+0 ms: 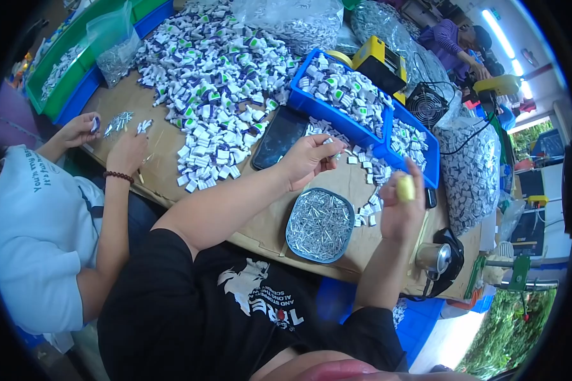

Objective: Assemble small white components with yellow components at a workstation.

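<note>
My left hand (311, 160) is closed, thumb and fingers pinching a small white plastic piece (329, 142) above the table. Just below it stands a grey-blue tray (288, 236) filled with thin silver metal pins (321, 223). To the right of that tray my right hand (401, 213) is raised, one finger stretched upward and slightly blurred. A yellow wrap covers one of its fingers. Nothing shows between the fingers of this hand. Loose white plastic pieces (370, 166) lie on the table between my two hands.
A large heap of white, purple and green pieces (203, 82) covers the far table, beside a dark phone (279, 136). Blue bins (368, 136) stand behind my hands. At right are a metal can (433, 257) and stuffed bag (467, 171). A co-worker's hands (127, 152) work at left.
</note>
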The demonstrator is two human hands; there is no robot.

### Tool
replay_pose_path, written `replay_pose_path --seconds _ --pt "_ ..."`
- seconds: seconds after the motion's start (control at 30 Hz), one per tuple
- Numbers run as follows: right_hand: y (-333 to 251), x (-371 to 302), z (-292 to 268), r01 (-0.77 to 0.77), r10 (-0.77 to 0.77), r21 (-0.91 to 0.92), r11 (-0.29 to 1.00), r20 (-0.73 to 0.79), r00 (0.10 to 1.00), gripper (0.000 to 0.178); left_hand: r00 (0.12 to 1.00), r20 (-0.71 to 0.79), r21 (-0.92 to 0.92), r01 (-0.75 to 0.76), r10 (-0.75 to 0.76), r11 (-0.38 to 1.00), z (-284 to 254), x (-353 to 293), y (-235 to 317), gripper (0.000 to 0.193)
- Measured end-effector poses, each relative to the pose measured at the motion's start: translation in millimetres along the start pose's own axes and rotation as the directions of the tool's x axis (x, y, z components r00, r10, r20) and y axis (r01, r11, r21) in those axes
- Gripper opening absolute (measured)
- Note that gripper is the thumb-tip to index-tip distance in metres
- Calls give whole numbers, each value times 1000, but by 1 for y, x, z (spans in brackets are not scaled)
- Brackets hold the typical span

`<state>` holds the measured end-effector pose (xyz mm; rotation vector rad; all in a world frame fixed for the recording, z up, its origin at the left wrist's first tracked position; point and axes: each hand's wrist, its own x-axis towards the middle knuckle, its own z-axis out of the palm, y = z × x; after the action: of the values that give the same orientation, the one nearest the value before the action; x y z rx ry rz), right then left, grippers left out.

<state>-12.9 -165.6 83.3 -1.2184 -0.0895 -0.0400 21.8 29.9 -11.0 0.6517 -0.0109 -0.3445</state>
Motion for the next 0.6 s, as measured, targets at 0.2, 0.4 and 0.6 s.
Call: replay_pose_path --seconds 0.2,0.4,0.6 --pt "50 3 -18 -119 155 -361 925 72 985 59 999 44 24 -8 7 1000 1 4 -8 15" --pt "-7 1 -6 776 -813 -538 329 257 522 72 999 -36 53 -11 12 999 3 2 -1 16" --pt "-47 20 5 572 -632 -441 692 14 775 72 999 -27 88 42 -40 995 -1 4 -3 20"
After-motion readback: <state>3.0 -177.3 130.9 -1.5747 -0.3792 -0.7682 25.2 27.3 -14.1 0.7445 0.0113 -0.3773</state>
